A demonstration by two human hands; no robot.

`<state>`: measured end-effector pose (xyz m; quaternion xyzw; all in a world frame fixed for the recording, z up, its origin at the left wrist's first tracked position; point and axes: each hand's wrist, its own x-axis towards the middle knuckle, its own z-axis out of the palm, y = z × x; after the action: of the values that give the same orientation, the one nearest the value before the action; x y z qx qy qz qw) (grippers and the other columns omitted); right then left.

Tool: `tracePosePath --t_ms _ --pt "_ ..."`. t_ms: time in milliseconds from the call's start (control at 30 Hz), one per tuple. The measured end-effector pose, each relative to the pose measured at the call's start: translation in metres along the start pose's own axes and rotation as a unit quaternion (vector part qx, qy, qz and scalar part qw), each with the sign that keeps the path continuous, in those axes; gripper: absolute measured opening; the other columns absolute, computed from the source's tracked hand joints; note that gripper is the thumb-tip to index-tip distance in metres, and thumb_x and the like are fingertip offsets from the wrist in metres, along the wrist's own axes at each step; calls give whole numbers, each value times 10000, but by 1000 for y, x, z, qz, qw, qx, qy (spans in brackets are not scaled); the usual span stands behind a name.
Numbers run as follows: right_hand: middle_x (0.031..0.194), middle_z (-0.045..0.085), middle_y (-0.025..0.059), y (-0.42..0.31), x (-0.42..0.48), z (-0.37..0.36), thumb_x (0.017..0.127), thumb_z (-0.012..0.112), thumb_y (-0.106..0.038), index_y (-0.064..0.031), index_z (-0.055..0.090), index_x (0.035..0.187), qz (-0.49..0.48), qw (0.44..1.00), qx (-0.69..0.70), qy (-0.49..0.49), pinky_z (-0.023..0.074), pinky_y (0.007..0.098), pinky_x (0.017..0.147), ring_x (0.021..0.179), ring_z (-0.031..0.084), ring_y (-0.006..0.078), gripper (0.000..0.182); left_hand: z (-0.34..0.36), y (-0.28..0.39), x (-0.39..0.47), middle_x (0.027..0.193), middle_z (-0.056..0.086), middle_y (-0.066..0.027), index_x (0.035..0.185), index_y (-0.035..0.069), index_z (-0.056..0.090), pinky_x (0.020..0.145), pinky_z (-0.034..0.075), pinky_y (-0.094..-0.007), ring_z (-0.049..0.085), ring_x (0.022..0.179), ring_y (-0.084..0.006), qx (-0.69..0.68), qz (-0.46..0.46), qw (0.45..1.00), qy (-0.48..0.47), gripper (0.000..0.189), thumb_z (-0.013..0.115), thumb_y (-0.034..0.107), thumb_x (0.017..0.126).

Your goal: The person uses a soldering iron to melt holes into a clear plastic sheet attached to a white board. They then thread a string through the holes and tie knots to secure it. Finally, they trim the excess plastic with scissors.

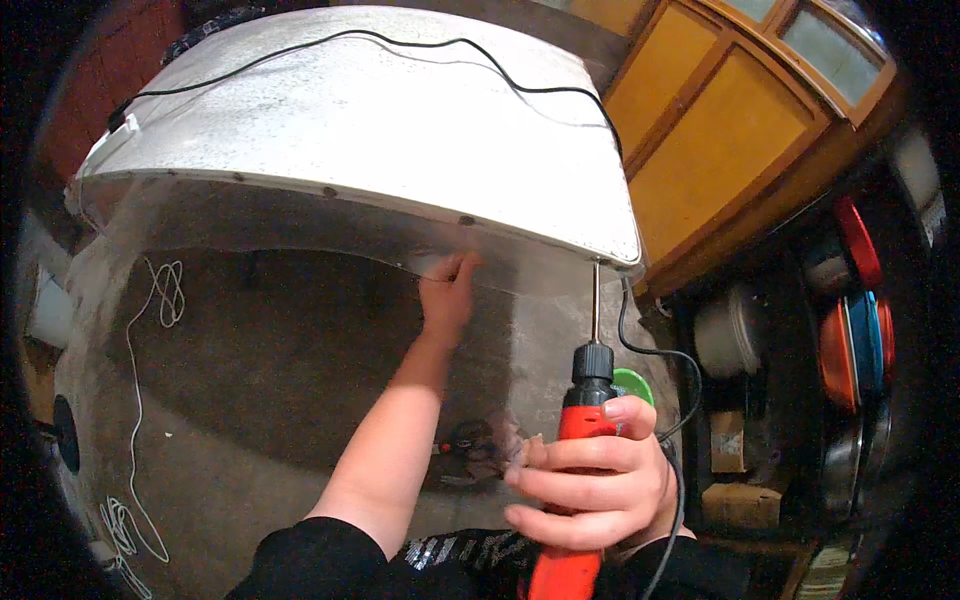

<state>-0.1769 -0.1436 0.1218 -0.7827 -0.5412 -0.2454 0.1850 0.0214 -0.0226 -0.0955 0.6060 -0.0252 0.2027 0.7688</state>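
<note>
A large white panel with worn specks fills the upper part of the view. Dark screw heads or holes dot its lower edge, and a clear plastic sheet hangs along it. My left hand reaches up under the edge, fingers pinched at the sheet's wavy border. In my right hand is a red and black power screwdriver, held upright. Its long metal bit meets the panel's edge close to the right corner. Whether a screw sits at the tip is too small to tell.
A black cable runs across the panel; another dark cord hangs beside my right hand. White cord lies on the floor at left. Wooden cabinet doors stand at upper right, above basins and cardboard boxes.
</note>
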Motion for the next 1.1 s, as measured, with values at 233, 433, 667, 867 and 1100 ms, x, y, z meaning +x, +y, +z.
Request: tracePosePath --t_ms 233,433,667,867,1100 --pt "1007 683 116 -2 -19 -19 867 617 -104 -90 673 963 -67 936 345 25 419 451 930 856 648 232 111 -15 18 -9 780 683 -39 860 -2 702 687 456 -259 570 720 -92 87 -95 990 -63 278 653 271 882" --pt "1000 677 153 -1 -25 -18 863 645 -82 -33 661 951 -80 901 425 40 439 446 908 850 644 247 102 -64 31 -37 865 677 -55 968 13 682 705 463 -295 567 767 -110 165 -141 946 -240 351 659 350 872" --pt "967 676 160 -5 -25 3 850 680 -99 -26 659 942 -76 842 529 78 447 458 878 851 642 263 119 -165 25 -120 872 643 -46 1135 67 621 523 440 -186 554 705 -77 23 -633 731 -255 227 559 164 940" --pt "954 678 191 -8 -16 30 896 619 -118 -29 628 954 -65 800 584 123 396 463 923 827 646 265 108 -160 104 -103 737 531 37 1094 32 571 489 317 -194 424 590 -39 -164 -523 794 -263 255 489 250 993" --pt "815 624 4 -44 5 58 770 710 -58 -177 552 957 65 808 503 299 355 334 878 727 579 144 272 -160 124 -91 790 461 30 1116 12 573 555 330 -211 388 647 -60 -318 -466 798 -212 305 437 263 1008"
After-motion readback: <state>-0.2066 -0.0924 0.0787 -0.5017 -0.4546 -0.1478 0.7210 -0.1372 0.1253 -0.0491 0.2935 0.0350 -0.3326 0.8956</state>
